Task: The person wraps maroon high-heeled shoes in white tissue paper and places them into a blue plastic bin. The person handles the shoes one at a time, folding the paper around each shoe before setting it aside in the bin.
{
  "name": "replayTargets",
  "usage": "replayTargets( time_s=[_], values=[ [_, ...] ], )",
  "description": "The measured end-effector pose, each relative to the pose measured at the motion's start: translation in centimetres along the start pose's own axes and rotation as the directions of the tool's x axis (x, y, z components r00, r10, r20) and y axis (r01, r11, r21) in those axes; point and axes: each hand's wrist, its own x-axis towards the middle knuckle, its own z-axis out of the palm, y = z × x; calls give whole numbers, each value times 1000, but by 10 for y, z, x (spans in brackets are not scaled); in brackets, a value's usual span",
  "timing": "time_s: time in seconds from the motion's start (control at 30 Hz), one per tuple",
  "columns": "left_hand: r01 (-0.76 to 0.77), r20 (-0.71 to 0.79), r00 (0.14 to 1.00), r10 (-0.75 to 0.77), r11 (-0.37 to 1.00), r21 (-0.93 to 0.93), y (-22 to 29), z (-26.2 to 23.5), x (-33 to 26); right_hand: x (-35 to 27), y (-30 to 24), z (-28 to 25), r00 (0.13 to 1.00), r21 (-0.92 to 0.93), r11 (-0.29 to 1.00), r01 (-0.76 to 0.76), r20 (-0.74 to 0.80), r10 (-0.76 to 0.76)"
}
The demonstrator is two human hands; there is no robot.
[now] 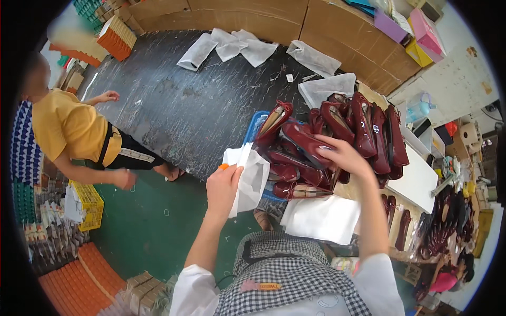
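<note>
My left hand [220, 187] is closed on a thin white non-woven sheet or bag [253, 181], which hangs down beside the blue basket [256, 124]. A narrow white strip [245, 154] and a small orange piece [224, 166] also show at its fingers; their kind is unclear. My right hand [345, 157] grips a glossy dark red flat shoe [303, 138] over the basket, its fingers on the shoe's upper. Around it lie several more dark red flats [363, 124], some with small bows, heaped in the basket and to its right.
White sheets [321, 218] lie stacked near my apron, and several white pouches [197, 51] lie along the table's far side. A cardboard wall [242, 20] borders the dark table [174, 84]. Left, a person in a yellow shirt [79, 126] stands near a yellow crate [90, 205].
</note>
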Motion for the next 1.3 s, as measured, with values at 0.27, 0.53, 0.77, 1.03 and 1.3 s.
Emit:
replayTargets(
  time_s=[0.27, 0.53, 0.77, 1.03, 1.3],
  values=[
    [-46, 54, 996, 66, 949, -312, 66, -3, -30, -68, -29, 80, 941, -148, 962, 228, 288, -178],
    [308, -132, 881, -454, 764, -567, 1, -68, -9, 60, -69, 209, 923, 579, 799, 163, 196, -330],
    [387, -5, 787, -617, 499, -776, -46, -57, -24, 97, 3, 157, 934, -65, 952, 299, -183, -306],
    [112, -135, 982, -134, 981, -157, -30, -29, 9, 189, 63, 147, 930, 171, 985, -5, -362, 68],
    [127, 117, 984, -134, 990, 68, -64, -23, 10, -44, -67, 75, 832, -395, 816, 421, 526, -174]
  ],
)
